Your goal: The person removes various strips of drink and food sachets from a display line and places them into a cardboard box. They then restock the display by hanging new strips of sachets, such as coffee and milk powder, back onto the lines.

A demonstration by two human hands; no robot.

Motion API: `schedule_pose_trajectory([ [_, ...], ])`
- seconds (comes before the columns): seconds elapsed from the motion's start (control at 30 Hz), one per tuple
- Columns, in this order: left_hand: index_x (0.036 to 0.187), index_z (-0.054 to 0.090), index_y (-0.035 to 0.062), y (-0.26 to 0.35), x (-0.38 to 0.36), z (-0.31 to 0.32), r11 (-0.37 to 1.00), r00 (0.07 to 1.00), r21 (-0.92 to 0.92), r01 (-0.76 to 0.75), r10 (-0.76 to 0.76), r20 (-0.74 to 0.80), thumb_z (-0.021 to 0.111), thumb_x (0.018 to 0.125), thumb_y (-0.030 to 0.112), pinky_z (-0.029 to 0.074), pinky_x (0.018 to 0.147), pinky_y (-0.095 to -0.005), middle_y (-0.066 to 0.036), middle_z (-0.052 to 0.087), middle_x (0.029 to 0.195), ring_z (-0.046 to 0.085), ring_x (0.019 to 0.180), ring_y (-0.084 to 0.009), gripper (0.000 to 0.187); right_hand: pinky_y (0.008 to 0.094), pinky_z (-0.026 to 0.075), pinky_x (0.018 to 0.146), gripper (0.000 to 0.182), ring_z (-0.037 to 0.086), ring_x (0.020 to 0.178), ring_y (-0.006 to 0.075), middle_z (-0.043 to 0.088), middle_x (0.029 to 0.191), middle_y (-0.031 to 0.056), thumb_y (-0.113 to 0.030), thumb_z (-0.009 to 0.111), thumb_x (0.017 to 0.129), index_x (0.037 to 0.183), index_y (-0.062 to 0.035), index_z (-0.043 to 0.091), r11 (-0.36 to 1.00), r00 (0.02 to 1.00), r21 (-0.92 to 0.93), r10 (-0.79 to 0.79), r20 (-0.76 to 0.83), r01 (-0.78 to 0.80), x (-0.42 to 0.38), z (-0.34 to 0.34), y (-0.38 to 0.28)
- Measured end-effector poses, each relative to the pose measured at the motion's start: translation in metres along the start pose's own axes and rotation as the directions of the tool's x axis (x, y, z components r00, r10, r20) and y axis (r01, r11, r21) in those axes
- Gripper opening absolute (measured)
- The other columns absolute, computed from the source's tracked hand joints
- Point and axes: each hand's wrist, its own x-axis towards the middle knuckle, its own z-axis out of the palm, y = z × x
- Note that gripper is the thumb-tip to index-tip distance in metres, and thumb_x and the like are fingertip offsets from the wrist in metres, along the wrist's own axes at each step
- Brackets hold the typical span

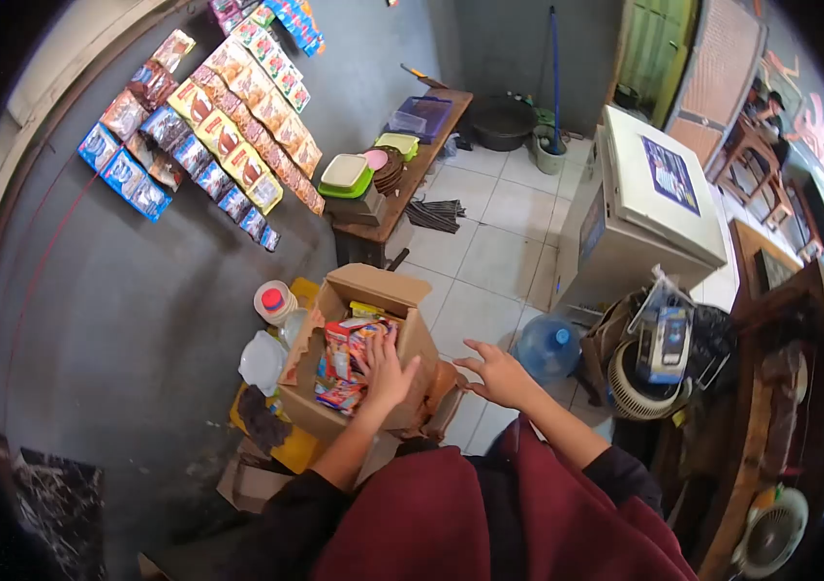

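Note:
An open cardboard box (400,285) stands in front of me with its flaps up, holding several colourful snack packets (339,353) in red, orange and blue. My left hand (388,376) reaches over the box's near right side, fingers stretched out flat over the packets and thumb apart. To the right of the box, my right hand (507,376) hangs in the air with its fingers spread and nothing in them. A large blue water jug (548,349) stands on the floor just beyond the right hand.
Strips of sachets (223,136) hang on the grey wall at left. A wooden bench (428,160) carries plastic containers. A white chest freezer (659,194) stands at right, near a fan (639,382). A red-lidded tub (274,300) sits left of the box. Seated people (770,116) appear far right.

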Motion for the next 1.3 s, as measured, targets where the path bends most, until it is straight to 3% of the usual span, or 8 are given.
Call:
schedule_pose_trajectory([
  [0.23,0.127,0.029,0.012,0.018,0.003,0.017,1.0,0.954,-0.024,-0.014,0.006,-0.3,0.061,0.068,0.044,0.008,0.093,-0.0619,-0.013,0.021,0.135,0.017,0.122,-0.0389,0.074,0.0384,0.038,0.088,0.053,0.042,0.107,0.0337,0.038,0.122,0.0162,-0.018,0.064,0.069,0.117,-0.0142,0.043,0.987,0.998,0.153,-0.032,-0.053,0.039,0.038,-0.033,0.05],
  [0.3,0.123,0.037,0.0118,0.028,-0.01,0.029,0.965,0.961,0.064,0.254,-0.26,0.096,0.066,0.06,0.041,0.007,0.092,-0.0632,-0.01,0.024,0.134,0.018,0.123,-0.0352,0.075,0.0385,0.037,0.09,0.054,0.041,0.109,0.0345,0.038,0.122,0.0172,-0.019,0.064,0.069,0.118,-0.0133,0.042,0.967,0.997,0.254,0.041,-0.065,-0.023,0.051,-0.027,0.052],
  [0.47,0.115,0.046,0.0141,0.022,0.005,0.027,1.0,0.998,0.03,0.008,-0.006,-0.055,0.067,0.053,0.034,0.007,0.092,-0.0642,-0.008,0.027,0.131,0.019,0.123,-0.0306,0.068,0.0373,0.035,0.092,0.062,0.036,0.114,0.0347,0.034,0.123,0.0254,-0.035,0.056,0.077,0.126,-0.0069,0.032,0.886,0.972,0.401,0.195,0.132,-0.233,0.076,0.044,0.065],
  [0.6,0.112,0.047,0.0156,0.013,0.018,0.035,0.997,0.996,-0.023,0.067,-0.068,-0.048,0.067,0.052,0.032,0.009,0.092,-0.0633,-0.008,0.029,0.13,0.023,0.121,-0.0309,0.066,0.0336,0.047,0.065,0.097,0.053,0.086,0.0241,0.043,0.109,0.0229,-0.034,0.058,0.078,0.128,0.0021,-0.017,0.524,0.808,0.641,0.176,0.563,-0.561,0.102,0.108,0.06],
  [0.8,0.108,0.051,0.0131,0.026,0.025,0.021,0.988,0.983,-0.02,0.15,-0.151,-0.105,0.064,0.054,0.026,0.007,0.096,-0.0588,-0.01,0.03,0.13,0.023,0.121,-0.0351,0.057,0.0308,0.048,0.059,0.107,0.053,0.082,0.0217,0.043,0.108,0.0216,-0.024,0.062,0.075,0.119,0.0026,-0.032,0.252,0.656,0.619,0.098,0.749,-0.744,0.123,0.101,0.053],
  [0.9,0.106,0.053,0.0132,0.048,0.025,0.02,0.96,0.958,0.033,0.278,-0.275,-0.088,0.065,0.055,0.028,0.008,0.095,-0.0597,-0.011,0.027,0.132,0.022,0.121,-0.0364,0.054,0.0325,0.048,0.065,0.101,0.051,0.092,0.0223,0.044,0.112,0.0176,-0.019,0.064,0.073,0.128,-0.0028,-0.018,0.155,0.449,0.462,-0.113,0.886,-0.873,0.143,0.068,0.062],
  [0.97,0.105,0.054,0.0133,0.063,0.012,0.036,0.826,0.859,0.244,0.508,-0.506,-0.075,0.066,0.059,0.026,0.009,0.095,-0.0595,-0.01,0.027,0.133,0.022,0.121,-0.0357,0.049,0.0407,0.044,0.08,0.055,0.046,0.103,0.0249,0.042,0.118,0.0062,-0.024,0.064,0.074,0.119,-0.0129,0.035,0.057,0.394,0.423,-0.267,0.879,-0.904,0.15,0.074,0.08],
  [1.3,0.097,0.063,0.0292,0.065,-0.005,0.025,0.889,0.923,0.253,0.382,-0.354,-0.151,0.061,0.062,0.011,0.008,0.097,-0.0592,0.004,0.037,0.127,0.031,0.117,-0.0262,0.039,0.0434,0.045,0.081,0.028,0.051,0.093,0.0237,0.048,0.1,0.0073,-0.02,0.051,0.078,0.102,-0.0078,0.044,-0.14,0.419,0.395,-0.318,0.851,-0.908,0.145,0.098,0.071],
])
